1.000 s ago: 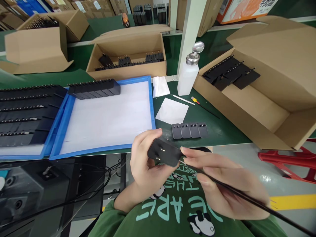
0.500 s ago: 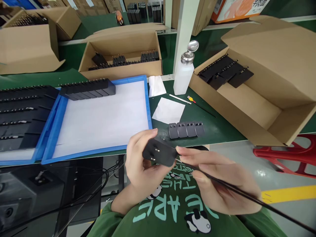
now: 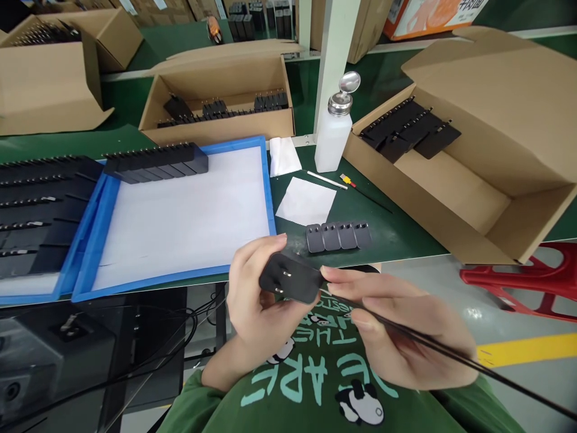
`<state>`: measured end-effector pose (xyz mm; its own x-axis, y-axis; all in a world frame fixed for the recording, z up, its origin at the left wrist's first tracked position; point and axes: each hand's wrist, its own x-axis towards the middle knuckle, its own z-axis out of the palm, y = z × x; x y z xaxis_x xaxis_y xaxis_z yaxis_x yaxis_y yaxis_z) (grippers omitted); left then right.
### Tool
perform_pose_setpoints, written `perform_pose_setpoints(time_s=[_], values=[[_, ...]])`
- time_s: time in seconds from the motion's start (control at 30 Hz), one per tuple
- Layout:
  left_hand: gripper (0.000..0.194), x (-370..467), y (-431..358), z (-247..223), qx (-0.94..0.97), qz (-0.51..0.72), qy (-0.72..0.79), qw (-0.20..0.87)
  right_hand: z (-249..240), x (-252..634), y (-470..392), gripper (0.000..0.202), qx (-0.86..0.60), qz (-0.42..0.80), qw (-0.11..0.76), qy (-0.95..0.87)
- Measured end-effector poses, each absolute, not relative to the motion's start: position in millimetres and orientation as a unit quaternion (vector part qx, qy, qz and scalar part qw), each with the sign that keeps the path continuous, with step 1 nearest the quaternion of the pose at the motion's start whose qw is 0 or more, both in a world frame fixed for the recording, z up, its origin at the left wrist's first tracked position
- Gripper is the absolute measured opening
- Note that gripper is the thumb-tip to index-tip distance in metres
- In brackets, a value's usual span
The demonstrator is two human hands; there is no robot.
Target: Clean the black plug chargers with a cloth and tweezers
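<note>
My left hand (image 3: 256, 304) grips a black plug adapter (image 3: 291, 278) with two metal prongs facing up, held just off the table's front edge. My right hand (image 3: 401, 331) pinches a long thin black stick (image 3: 451, 358) whose tip meets the adapter's right side; the stick runs off to the lower right. On the green table just beyond, a row of several grey adapters (image 3: 339, 236) lies side by side.
A blue tray (image 3: 270, 198) with a white sheet holds a row of black adapters (image 3: 155, 161). A white dispenser bottle (image 3: 332, 129), white wipes (image 3: 306, 201) and a pen (image 3: 327, 180) lie behind. Open cardboard boxes (image 3: 455, 180) with black adapters stand right and at the back.
Both hands and the adapter keep their grip and pose; the view shifted slightly, so everything appears a little further left and up.
</note>
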<state>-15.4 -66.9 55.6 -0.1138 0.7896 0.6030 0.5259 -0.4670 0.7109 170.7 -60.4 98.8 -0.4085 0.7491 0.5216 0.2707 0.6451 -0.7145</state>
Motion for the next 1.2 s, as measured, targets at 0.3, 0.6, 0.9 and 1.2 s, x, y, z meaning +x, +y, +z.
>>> perform_pose_setpoints(time_s=[0.3, 0.6, 0.9, 1.2], values=[[0.065, -16.2, -65.7, 54.7, 0.658, 0.553, 0.498, 0.116, 99.0, 169.7, -57.8, 0.022, -0.310, 0.269, 0.450, -0.793], [0.068, -16.8, -65.1, 55.1, 0.659, 0.551, 0.498, 0.118, 99.5, 168.0, -59.6, 0.020, -0.314, 0.266, 0.454, -0.790], [0.064, -16.5, -64.6, 54.6, 0.664, 0.542, 0.504, 0.105, 95.7, 165.8, -61.4, 0.023, -0.327, 0.276, 0.470, -0.772], [0.065, -16.8, -64.9, 54.3, 0.668, 0.538, 0.504, 0.106, 93.0, 163.9, -62.1, 0.024, -0.323, 0.278, 0.491, -0.759]])
